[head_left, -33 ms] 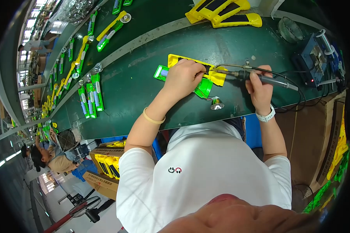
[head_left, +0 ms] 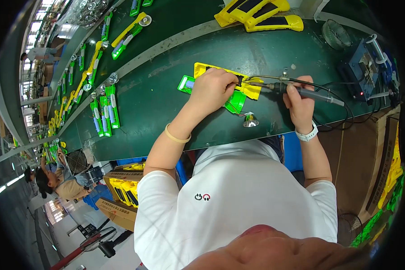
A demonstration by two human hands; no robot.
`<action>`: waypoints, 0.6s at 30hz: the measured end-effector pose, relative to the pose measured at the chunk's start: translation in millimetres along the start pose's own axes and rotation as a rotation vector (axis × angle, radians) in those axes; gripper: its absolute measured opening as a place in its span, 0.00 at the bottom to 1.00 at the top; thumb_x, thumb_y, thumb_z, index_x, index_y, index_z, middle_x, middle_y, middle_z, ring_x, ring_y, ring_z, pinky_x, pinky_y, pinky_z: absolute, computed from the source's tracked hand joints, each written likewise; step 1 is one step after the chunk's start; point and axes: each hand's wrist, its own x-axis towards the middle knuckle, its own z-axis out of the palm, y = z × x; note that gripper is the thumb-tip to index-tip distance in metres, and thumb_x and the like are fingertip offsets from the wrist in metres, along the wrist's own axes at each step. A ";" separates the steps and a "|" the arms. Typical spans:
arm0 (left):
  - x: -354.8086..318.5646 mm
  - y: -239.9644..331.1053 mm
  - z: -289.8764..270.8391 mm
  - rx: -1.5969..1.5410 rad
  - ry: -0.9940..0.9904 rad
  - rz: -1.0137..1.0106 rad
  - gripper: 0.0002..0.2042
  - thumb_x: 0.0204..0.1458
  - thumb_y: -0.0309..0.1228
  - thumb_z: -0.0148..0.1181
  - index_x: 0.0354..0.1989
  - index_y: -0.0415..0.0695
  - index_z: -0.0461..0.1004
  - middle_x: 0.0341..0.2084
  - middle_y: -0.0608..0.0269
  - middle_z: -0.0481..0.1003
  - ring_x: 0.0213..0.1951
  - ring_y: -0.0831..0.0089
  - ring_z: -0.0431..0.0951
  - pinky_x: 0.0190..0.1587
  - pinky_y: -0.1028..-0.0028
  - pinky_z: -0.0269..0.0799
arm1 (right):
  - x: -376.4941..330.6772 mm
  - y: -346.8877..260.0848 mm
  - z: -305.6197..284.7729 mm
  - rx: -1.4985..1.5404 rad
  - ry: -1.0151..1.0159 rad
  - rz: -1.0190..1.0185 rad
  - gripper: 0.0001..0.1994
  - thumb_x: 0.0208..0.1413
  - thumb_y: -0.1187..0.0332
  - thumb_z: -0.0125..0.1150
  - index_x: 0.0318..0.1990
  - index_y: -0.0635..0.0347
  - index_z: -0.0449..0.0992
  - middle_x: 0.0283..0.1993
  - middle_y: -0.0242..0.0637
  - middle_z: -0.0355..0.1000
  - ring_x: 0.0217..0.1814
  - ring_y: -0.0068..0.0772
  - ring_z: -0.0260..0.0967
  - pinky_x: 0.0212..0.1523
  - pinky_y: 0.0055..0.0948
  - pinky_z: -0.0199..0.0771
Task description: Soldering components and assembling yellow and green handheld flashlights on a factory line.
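1. A dark-green, flat surface (head_left: 157,114) carries an open, yellow plastic casing (head_left: 255,90) midway between its near and far edges.
2. A bright-green plastic casing (head_left: 235,105) lies partly beneath the yellow one; a shiny, cup-shaped silver reflector (head_left: 250,120) sits beside it, closer to the near edge.
3. The left hand (head_left: 211,89) is over the yellow casing, its fingers pressed together at the tips; I cannot tell whether they pinch anything.
4. The right hand (head_left: 300,102) has its fingers closed around a dark-grey, rod-shaped soldering iron (head_left: 317,94), tip pointing at the yellow casing.
5. A blue, box-shaped metal unit (head_left: 356,67) stands towards the surface's right edge.
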 end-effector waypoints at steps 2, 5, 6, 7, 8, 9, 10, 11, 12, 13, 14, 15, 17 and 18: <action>2.0 1.0 0.2 0.022 -0.005 -0.006 0.05 0.42 0.26 0.59 0.29 0.43 0.76 0.24 0.57 0.74 0.31 0.59 0.74 0.35 0.65 0.69 | -1.4 0.6 1.9 -0.010 -0.010 0.021 0.11 0.52 0.76 0.56 0.37 0.58 0.59 0.27 0.28 0.62 0.21 0.14 0.55 0.19 0.15 0.55; 2.9 1.2 0.8 0.044 -0.009 0.001 0.05 0.42 0.26 0.58 0.28 0.42 0.75 0.23 0.56 0.73 0.30 0.57 0.73 0.34 0.64 0.69 | -1.7 9.3 -0.9 -0.151 -0.093 -0.009 0.12 0.50 0.75 0.59 0.36 0.60 0.60 0.28 0.28 0.62 0.28 0.12 0.55 0.27 0.16 0.57; 3.0 1.1 0.9 0.042 -0.010 0.012 0.05 0.41 0.26 0.58 0.28 0.41 0.75 0.23 0.56 0.73 0.30 0.57 0.73 0.34 0.63 0.69 | -1.4 9.0 0.3 -0.150 -0.092 -0.009 0.12 0.50 0.75 0.59 0.36 0.60 0.60 0.28 0.28 0.62 0.28 0.12 0.55 0.27 0.16 0.57; 2.9 1.0 0.9 0.042 -0.011 0.012 0.05 0.41 0.26 0.58 0.28 0.41 0.75 0.23 0.56 0.73 0.30 0.57 0.73 0.34 0.63 0.69 | -1.2 8.2 2.4 -0.227 -0.114 -0.028 0.12 0.50 0.74 0.59 0.36 0.60 0.60 0.28 0.28 0.62 0.28 0.12 0.55 0.27 0.16 0.57; 3.0 0.8 1.0 0.042 -0.012 0.017 0.05 0.41 0.26 0.58 0.28 0.41 0.75 0.23 0.55 0.73 0.30 0.56 0.73 0.34 0.63 0.69 | -1.3 7.4 4.1 -0.305 -0.135 -0.047 0.12 0.49 0.74 0.60 0.36 0.60 0.61 0.28 0.28 0.62 0.27 0.13 0.55 0.26 0.16 0.58; 3.2 0.7 1.1 0.043 -0.013 0.023 0.05 0.41 0.26 0.58 0.28 0.41 0.75 0.23 0.55 0.73 0.29 0.56 0.73 0.34 0.63 0.69 | -1.9 6.7 4.8 -0.285 -0.130 -0.002 0.13 0.49 0.74 0.61 0.35 0.61 0.61 0.28 0.28 0.63 0.27 0.14 0.56 0.26 0.17 0.59; 3.3 0.7 0.9 0.043 -0.014 0.023 0.05 0.41 0.26 0.58 0.28 0.41 0.75 0.23 0.55 0.73 0.29 0.56 0.73 0.34 0.63 0.69 | -3.0 6.5 6.5 -0.285 -0.129 -0.002 0.13 0.49 0.74 0.61 0.35 0.61 0.61 0.28 0.28 0.63 0.27 0.14 0.56 0.26 0.17 0.59; 3.4 0.8 0.7 0.047 -0.023 0.020 0.05 0.41 0.26 0.57 0.28 0.41 0.75 0.22 0.54 0.73 0.29 0.56 0.73 0.34 0.63 0.69 | -4.3 6.3 8.3 -0.287 -0.122 -0.032 0.12 0.50 0.73 0.60 0.36 0.60 0.61 0.28 0.28 0.63 0.26 0.13 0.57 0.26 0.16 0.59; 3.5 1.0 0.5 0.052 -0.032 0.016 0.05 0.41 0.26 0.57 0.28 0.41 0.75 0.22 0.54 0.73 0.29 0.56 0.73 0.34 0.63 0.69 | -5.5 6.1 9.3 -0.289 -0.116 -0.062 0.12 0.51 0.73 0.59 0.37 0.59 0.61 0.28 0.28 0.63 0.25 0.13 0.57 0.25 0.15 0.58; 4.2 1.6 0.2 0.052 -0.031 0.018 0.05 0.41 0.26 0.57 0.28 0.41 0.75 0.22 0.54 0.73 0.29 0.56 0.73 0.34 0.63 0.69 | -6.4 7.4 8.0 -0.289 -0.116 -0.063 0.12 0.51 0.73 0.59 0.37 0.59 0.61 0.28 0.28 0.63 0.25 0.13 0.57 0.25 0.15 0.58; 4.8 2.3 -0.1 0.053 -0.040 0.012 0.05 0.41 0.26 0.57 0.27 0.40 0.75 0.22 0.54 0.73 0.29 0.56 0.73 0.34 0.63 0.69 | -7.6 10.1 5.7 -0.351 -0.124 -0.122 0.12 0.51 0.73 0.59 0.37 0.60 0.60 0.28 0.28 0.63 0.24 0.13 0.58 0.25 0.15 0.59; 5.2 2.7 -0.4 0.055 -0.048 0.006 0.05 0.41 0.26 0.57 0.27 0.40 0.75 0.22 0.54 0.73 0.29 0.56 0.73 0.34 0.63 0.69 | -8.4 11.3 4.6 -0.412 -0.133 -0.180 0.12 0.51 0.73 0.59 0.37 0.60 0.60 0.28 0.29 0.63 0.24 0.13 0.58 0.24 0.15 0.59; 5.8 1.4 -0.2 0.051 -0.043 0.012 0.05 0.42 0.26 0.56 0.27 0.40 0.74 0.22 0.54 0.73 0.29 0.56 0.73 0.34 0.63 0.69 | -8.5 11.6 5.8 -0.387 -0.136 -0.158 0.12 0.51 0.73 0.59 0.37 0.60 0.60 0.28 0.29 0.63 0.24 0.14 0.58 0.24 0.15 0.59; 5.9 0.7 -0.1 0.048 -0.039 0.017 0.05 0.42 0.26 0.56 0.27 0.40 0.74 0.22 0.54 0.73 0.29 0.56 0.73 0.34 0.63 0.69 | -8.8 11.3 6.9 -0.360 -0.139 -0.135 0.12 0.51 0.73 0.59 0.37 0.60 0.60 0.28 0.29 0.64 0.23 0.14 0.58 0.23 0.15 0.59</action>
